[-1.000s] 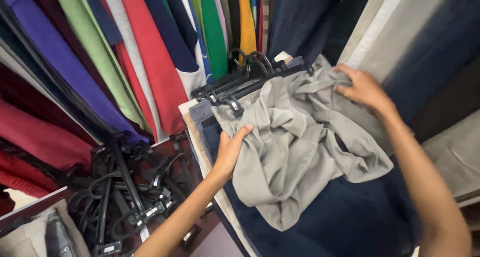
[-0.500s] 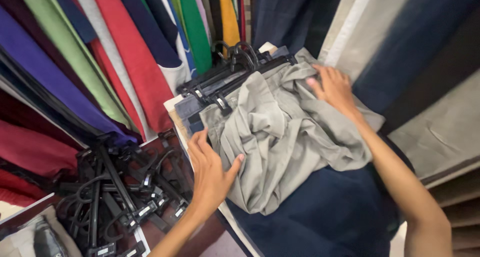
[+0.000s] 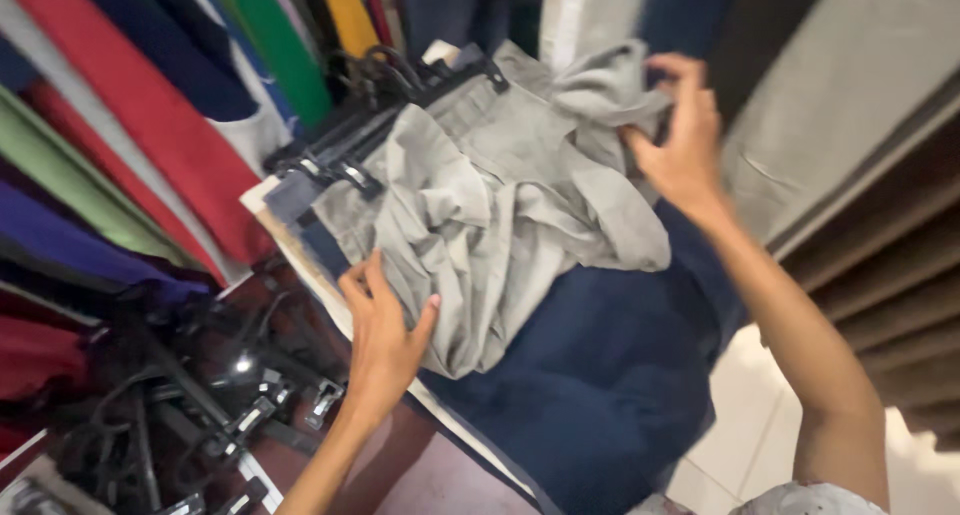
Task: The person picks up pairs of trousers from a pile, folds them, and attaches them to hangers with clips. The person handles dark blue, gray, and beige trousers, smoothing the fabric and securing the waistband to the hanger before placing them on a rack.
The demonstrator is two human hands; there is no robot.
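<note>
On a stack of folded cloth at the middle of the view lies a crumpled grey garment (image 3: 500,215), spread from about 11 o'clock down to 6 o'clock over a dark navy garment (image 3: 600,375) that hangs off the edge toward 5 o'clock. The left hand (image 3: 380,335) rests at 7 o'clock with its fingers spread flat and wide, the fingertips pressing the lower edge of the grey cloth, the thumb touching a fold. The right hand (image 3: 685,145) is at 1 o'clock, its fingers curled narrow and pinching a bunched corner of the same grey cloth, lifted a little above the pile.

At 11 o'clock, black clip hangers (image 3: 370,115) lie against the top of the pile, 1 clip touching the grey waistband. A heap of more black hangers (image 3: 190,395) fills the 8 o'clock corner on a dark reddish surface (image 3: 440,475). Along the left, from 9 to 12 o'clock, hang bolts of coloured fabric (image 3: 170,125) in red, green, purple, blue and yellow. At 2 o'clock stands a pale grey panel (image 3: 850,95); pale floor tiles (image 3: 740,425) show at 5 o'clock.
</note>
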